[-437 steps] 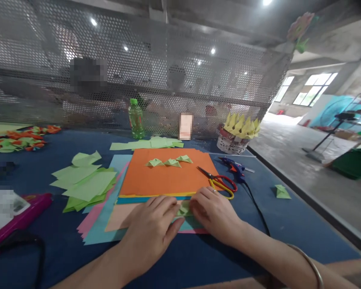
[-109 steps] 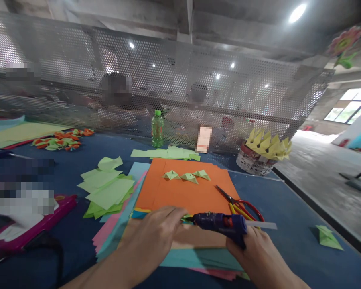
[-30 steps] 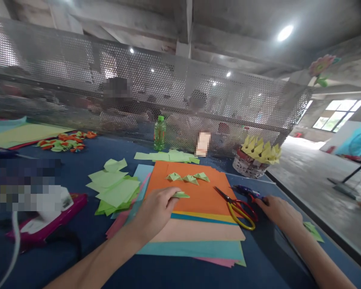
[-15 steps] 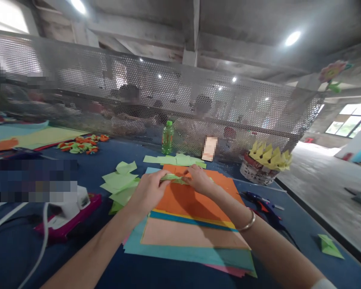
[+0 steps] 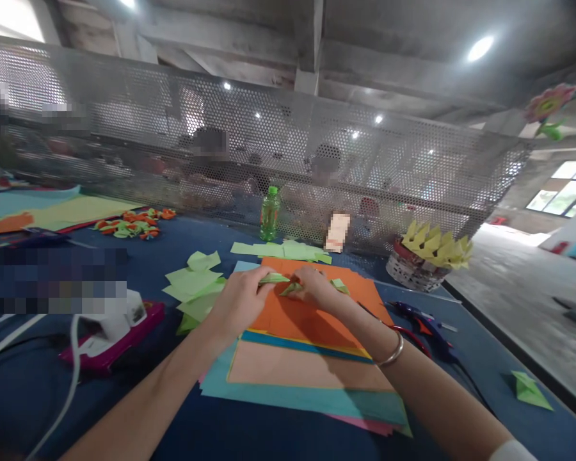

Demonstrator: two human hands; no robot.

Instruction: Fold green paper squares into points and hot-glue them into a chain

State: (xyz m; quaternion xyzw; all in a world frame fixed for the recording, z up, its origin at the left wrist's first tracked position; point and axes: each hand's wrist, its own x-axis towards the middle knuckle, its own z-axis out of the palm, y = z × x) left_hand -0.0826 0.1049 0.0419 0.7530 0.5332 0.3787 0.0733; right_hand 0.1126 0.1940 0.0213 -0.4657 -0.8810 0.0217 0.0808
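One green fold in left grip

Right hand: bare. Right forearm: one bangle, slim, smooth, silver-coloured, with a bright sheen, worn above the wrist; one white sleeve, only its edge in view, fabric unclear. Left hand: bare; left forearm, likewise bare.

Place: craft workshop
Bench: blue-topped, coloured paper sheets, purple-blue glue gun
Building: bare concrete ceiling beams
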